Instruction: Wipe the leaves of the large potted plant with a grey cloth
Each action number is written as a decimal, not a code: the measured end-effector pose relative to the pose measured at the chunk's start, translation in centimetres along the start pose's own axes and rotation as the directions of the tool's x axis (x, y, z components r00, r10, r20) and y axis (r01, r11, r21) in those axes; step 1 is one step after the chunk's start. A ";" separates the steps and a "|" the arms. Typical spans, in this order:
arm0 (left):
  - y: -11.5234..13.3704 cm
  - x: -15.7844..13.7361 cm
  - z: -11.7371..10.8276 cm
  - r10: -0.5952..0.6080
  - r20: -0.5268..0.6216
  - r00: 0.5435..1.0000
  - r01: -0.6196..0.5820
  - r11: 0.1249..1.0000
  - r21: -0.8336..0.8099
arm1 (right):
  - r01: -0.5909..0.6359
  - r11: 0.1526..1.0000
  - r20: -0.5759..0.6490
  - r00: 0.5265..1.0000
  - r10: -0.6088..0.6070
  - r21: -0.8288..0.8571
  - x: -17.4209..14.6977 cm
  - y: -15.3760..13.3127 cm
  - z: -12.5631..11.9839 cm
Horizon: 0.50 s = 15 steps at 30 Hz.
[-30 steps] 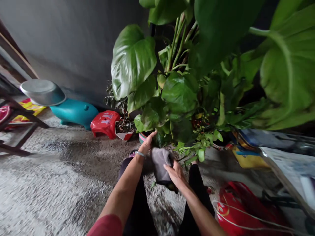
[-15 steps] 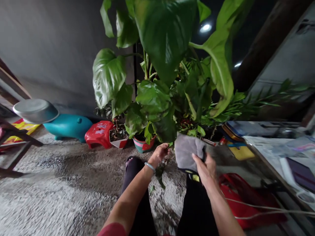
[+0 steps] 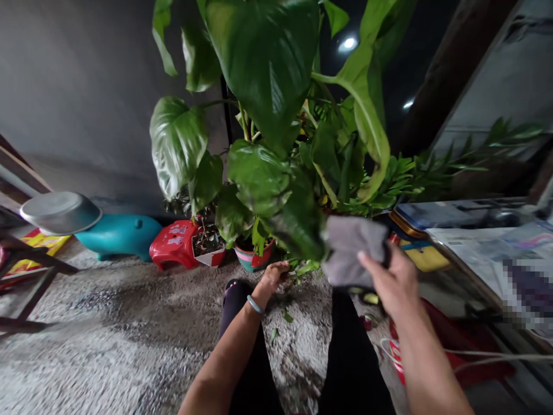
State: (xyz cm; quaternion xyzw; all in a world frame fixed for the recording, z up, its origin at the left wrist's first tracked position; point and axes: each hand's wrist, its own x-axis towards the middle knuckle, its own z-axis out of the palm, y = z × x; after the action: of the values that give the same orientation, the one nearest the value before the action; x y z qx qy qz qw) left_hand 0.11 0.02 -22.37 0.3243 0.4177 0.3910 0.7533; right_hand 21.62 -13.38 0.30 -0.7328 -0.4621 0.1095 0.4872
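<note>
My right hand point(image 3: 395, 279) grips a folded grey cloth point(image 3: 355, 248) with a dark edge and yellow-green marks, thumb on top. The cloth is beside the tip of a large dark green leaf point(image 3: 300, 222), slightly blurred; I cannot tell if they touch. My left hand point(image 3: 274, 275), a pale bangle point(image 3: 254, 304) on its wrist, is low by the pink-and-green pot point(image 3: 254, 256). Its fingers are closed near small green sprigs point(image 3: 306, 268); what they hold is hidden. The big-leaved plant point(image 3: 261, 63) rises above both hands.
Left along the wall are a red stool point(image 3: 175, 245), a square planter point(image 3: 209, 253), a teal animal-shaped seat point(image 3: 123, 236) and a metal basin point(image 3: 63, 212). A cluttered table point(image 3: 466, 245) stands at right, with a red stool point(image 3: 462, 346) and pale cord below. Small leaves lie on the rough floor point(image 3: 142, 346).
My right hand and the cloth have moved right and slightly up. My left hand has shifted slightly left and down. The dark leaf hanging below it is no longer seen there. The view has shifted.
</note>
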 end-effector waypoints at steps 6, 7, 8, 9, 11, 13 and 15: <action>-1.1 0.2 1.6 -0.036 -0.075 0.997 0.044 0.993 0.109 | -0.070 0.872 -0.006 0.997 0.077 -0.484 6.0 1.2 5.0; -1.4 0.3 1.8 -0.007 -0.080 0.997 0.019 0.989 0.148 | -0.046 0.856 0.110 0.987 0.119 -0.515 5.0 1.7 6.5; -1.7 0.4 1.9 0.023 -0.077 0.997 -0.008 0.983 0.185 | -0.030 0.848 0.185 0.971 0.150 -0.530 3.8 2.3 7.8; -2.0 0.5 2.1 0.050 -0.067 0.996 -0.034 0.976 0.213 | -0.028 0.844 0.218 0.961 0.170 -0.535 2.5 3.0 8.8; -2.5 0.9 2.4 0.076 -0.020 0.997 -0.069 0.971 0.229 | -0.061 0.837 0.203 0.958 0.201 -0.543 0.5 4.2 9.9; -2.8 1.1 2.7 0.036 0.035 0.999 -0.042 0.976 0.212 | -0.093 0.834 0.183 0.957 0.226 -0.543 -0.5 5.1 9.9; -3.0 1.0 2.9 -0.037 0.071 0.997 0.023 0.980 0.195 | -0.101 0.843 0.183 0.956 0.229 -0.528 -0.9 5.7 9.4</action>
State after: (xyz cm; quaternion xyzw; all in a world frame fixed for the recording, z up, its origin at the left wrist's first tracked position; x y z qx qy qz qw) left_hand 4.00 -1.02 -23.95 0.4042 0.4306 0.3246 0.7388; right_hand 18.60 -8.87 -9.29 -0.8545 -0.4645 0.1118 0.2040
